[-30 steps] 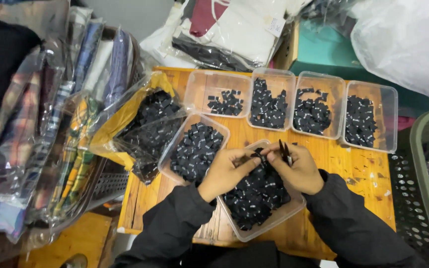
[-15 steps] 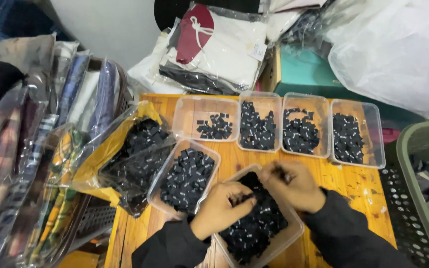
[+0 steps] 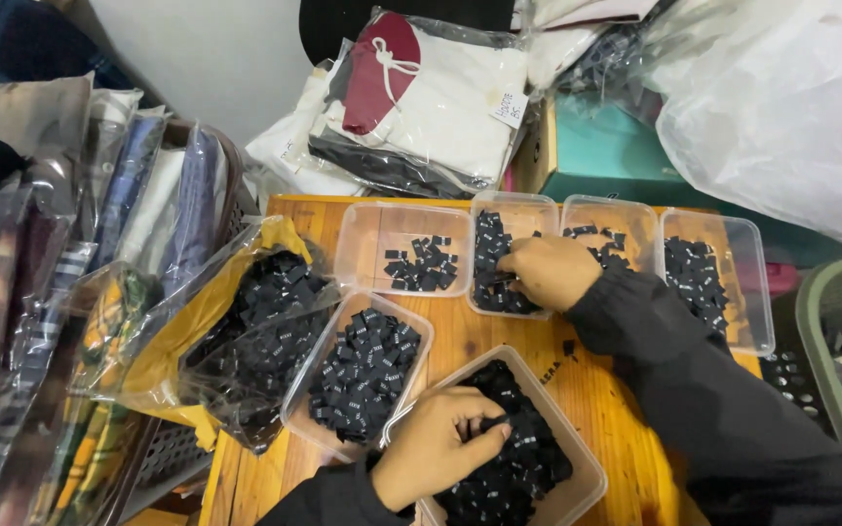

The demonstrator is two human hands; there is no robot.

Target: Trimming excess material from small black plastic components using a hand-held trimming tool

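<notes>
Six clear rectangular plastic tubs sit on the orange wooden table [image 3: 460, 341], four in a far row and two nearer. The left hand [image 3: 440, 443] rests in the nearest clear tub [image 3: 587, 477], which is heaped with small black fabric labels [image 3: 518, 458]; its fingers are curled and the thumb and forefinger pinch a label or two at the top of the heap. The right hand [image 3: 548, 271], in a dark sleeve [image 3: 723, 409], reaches across to the far row and lies over the second tub from the left [image 3: 499, 209], fingers bent down into its black labels; whether they grip any cannot be told. Left of that tub stands the far-left tub [image 3: 363, 244], holding only a sparse cluster of labels, and right of the hand are the third far tub [image 3: 601, 209] and the far-right tub [image 3: 743, 292], both partly filled. The second near tub [image 3: 343, 321], left of the nearest one, is well filled with labels. Further left a clear plastic bag with a yellow lining [image 3: 197, 312] lies open, stuffed with more black labels. Beyond the table lie folded garments in clear bags [image 3: 440, 97], a teal box [image 3: 606, 146] and a large white plastic bag [image 3: 782, 107]; on the left, bagged plaid fabrics [image 3: 80, 292] are stacked.
</notes>
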